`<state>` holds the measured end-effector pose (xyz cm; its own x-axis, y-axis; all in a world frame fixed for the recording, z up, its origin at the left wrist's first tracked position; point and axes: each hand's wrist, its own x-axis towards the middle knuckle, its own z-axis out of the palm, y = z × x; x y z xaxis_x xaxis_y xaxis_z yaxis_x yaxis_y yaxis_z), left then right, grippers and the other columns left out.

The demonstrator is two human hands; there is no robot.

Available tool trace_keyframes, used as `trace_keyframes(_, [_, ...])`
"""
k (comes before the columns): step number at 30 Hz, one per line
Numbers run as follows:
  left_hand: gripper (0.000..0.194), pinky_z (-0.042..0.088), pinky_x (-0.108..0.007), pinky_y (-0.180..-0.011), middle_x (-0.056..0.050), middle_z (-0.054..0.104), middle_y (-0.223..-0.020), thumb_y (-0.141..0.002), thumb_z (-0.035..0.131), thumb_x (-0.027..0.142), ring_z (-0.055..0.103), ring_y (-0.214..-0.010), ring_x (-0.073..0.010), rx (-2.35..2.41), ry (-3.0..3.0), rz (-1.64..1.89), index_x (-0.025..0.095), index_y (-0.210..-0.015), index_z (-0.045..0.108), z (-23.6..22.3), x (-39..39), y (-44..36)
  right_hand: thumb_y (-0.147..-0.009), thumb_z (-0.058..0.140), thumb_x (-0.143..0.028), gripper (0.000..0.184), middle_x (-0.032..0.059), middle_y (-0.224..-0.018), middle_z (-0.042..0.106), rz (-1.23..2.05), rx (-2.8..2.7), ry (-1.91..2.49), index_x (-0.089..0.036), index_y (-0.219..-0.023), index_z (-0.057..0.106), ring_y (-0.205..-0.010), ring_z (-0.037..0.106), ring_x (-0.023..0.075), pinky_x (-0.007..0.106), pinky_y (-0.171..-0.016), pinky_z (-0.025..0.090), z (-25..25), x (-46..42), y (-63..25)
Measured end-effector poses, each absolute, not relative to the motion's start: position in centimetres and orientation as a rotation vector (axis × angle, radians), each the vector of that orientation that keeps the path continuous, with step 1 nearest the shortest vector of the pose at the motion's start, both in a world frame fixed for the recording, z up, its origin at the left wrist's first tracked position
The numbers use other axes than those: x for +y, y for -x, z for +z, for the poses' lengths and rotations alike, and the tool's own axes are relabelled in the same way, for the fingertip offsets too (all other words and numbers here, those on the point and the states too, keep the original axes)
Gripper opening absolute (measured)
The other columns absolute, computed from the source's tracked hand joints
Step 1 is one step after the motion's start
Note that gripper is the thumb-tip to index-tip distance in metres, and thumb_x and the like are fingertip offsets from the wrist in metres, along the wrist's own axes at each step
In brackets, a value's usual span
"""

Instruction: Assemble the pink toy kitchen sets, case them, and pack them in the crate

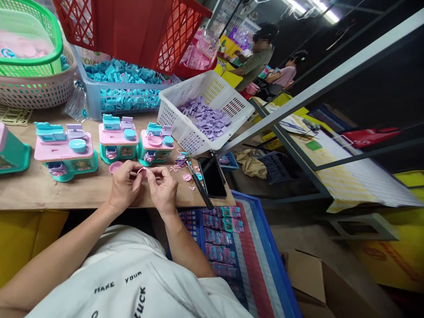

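Observation:
Between my two hands, close to the table's front edge, is a small round pink plastic piece [142, 171]. My left hand [125, 184] pinches its left side, while the fingertips of my right hand [161, 187] close on its right side. Just behind my left hand lies a pink round dish [115, 167], partly covered by the fingers. Beyond the hands stand pink and teal toy kitchen units: one [155, 143] has a pink pan and a blue disc on top, another [118, 139] carries a blue disc, and a third [66, 152] sits farther left.
Right of my hands lie small loose pink and purple parts [180, 161], a dark-handled tool [200, 185] and a phone [212, 176]. Behind are a white basket [205, 141] of purple pieces, a blue crate [129, 88] and a red basket [132, 31]. People sit in the background.

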<state>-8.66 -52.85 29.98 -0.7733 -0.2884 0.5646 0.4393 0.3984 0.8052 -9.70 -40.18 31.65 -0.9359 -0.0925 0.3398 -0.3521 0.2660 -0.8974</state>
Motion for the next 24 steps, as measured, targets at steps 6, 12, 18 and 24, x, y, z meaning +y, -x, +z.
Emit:
trace_keyframes(6, [0.004,0.052,-0.025,-0.056,-0.004,0.07,-0.08,-0.086,0.064,0.022,0.064,-0.064,-0.0143,-2.008,0.109,-1.422,0.019,-0.084,0.066,29.58,-52.85,8.78,-0.092,0.062,-0.04,0.022,0.006,-0.086,0.073,1.736,-2.285,-0.402,-0.019,-0.088,0.065,-0.077,0.07,0.0153,0.025,-0.065,0.058,31.47,-40.07,9.8])
trace_keyframes(12, [0.005,0.052,-0.022,-0.056,-0.003,0.067,-0.081,-0.091,0.06,0.018,0.064,-0.067,-0.0126,-2.034,0.187,-1.28,0.017,-0.088,0.064,29.55,-52.78,8.71,-0.092,0.063,-0.041,0.023,0.005,-0.084,0.073,1.745,-2.275,-0.409,-0.018,-0.086,0.065,-0.073,0.07,0.0142,0.025,-0.065,0.058,31.4,-40.17,9.7])
trace_keyframes(18, [0.007,0.052,-0.023,-0.059,-0.005,0.067,-0.085,-0.094,0.056,0.015,0.064,-0.073,-0.0136,-2.072,0.253,-1.05,0.018,-0.09,0.061,29.8,-52.7,8.38,-0.092,0.062,-0.041,0.023,0.0047,-0.082,0.073,1.769,-2.262,-0.376,-0.019,-0.085,0.063,-0.07,0.069,0.0139,0.024,-0.063,0.058,31.69,-40.23,9.34])
trace_keyframes(24, [0.01,0.053,-0.025,-0.063,-0.007,0.068,-0.085,-0.092,0.053,0.016,0.065,-0.074,-0.0156,-2.127,0.246,-0.957,0.018,-0.087,0.06,29.81,-52.39,8.39,-0.092,0.06,-0.042,0.024,0.0033,-0.077,0.072,1.788,-2.287,-0.323,-0.02,-0.082,0.059,-0.066,0.069,0.014,0.025,-0.062,0.057,31.51,-40.95,9.65])
